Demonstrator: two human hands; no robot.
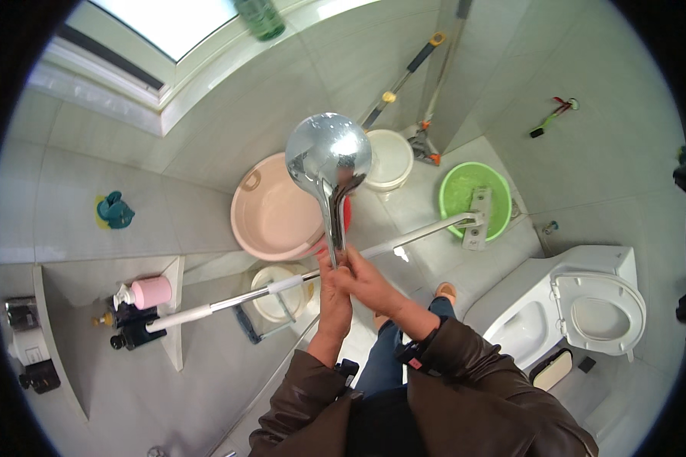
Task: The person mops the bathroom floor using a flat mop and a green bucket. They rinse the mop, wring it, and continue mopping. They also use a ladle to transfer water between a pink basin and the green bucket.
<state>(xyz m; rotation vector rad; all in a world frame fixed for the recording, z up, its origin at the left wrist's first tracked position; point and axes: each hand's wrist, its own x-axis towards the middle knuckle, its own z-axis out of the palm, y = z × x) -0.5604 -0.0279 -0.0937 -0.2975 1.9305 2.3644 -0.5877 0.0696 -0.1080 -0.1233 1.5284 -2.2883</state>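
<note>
Both my hands are closed around the handle of a polished metal ladle (328,154). Its rounded bowl faces up towards me and its ridged handle runs down into my grip. My left hand (335,303) is lower, and my right hand (371,283) overlaps it from the right. Behind my hands crosses the pole of a flat mop (240,299); whether they touch it I cannot tell. The mop's flat head (479,220) lies across the rim of a green basin (445,200) holding water. Beyond the ladle stands a large pink basin (280,211), with a red object (347,212) partly hidden beside the handle.
A lidded white bucket (390,157) and long-handled cleaning tools (426,145) stand by the far wall. Another white bucket (271,297) is at left. A corner shelf (177,343) holds a pink pump bottle (151,292). At right is a toilet (526,320) with its lid raised.
</note>
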